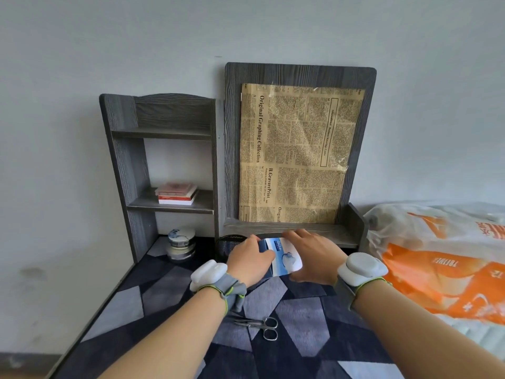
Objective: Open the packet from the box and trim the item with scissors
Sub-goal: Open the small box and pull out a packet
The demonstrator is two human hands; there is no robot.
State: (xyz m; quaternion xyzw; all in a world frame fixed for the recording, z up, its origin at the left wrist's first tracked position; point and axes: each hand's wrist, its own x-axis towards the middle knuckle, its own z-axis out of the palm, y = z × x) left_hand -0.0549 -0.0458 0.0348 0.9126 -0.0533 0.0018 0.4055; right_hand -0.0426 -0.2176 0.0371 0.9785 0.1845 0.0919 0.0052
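Both hands, I saw, held the blue-and-white box [282, 259]: left hand [250, 259] curled round its side, right hand [314, 255] gripping its white face, scissors [261, 326] lying nearer me.

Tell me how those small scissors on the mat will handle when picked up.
The scissors look small and all metal, so they are probably stiff and light. They lie flat on the fabric mat, so they likely won't slide or roll. The finger loops look easiest to hook.

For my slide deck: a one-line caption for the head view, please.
Left hand and right hand grip a blue-and-white box; scissors lie on the mat.
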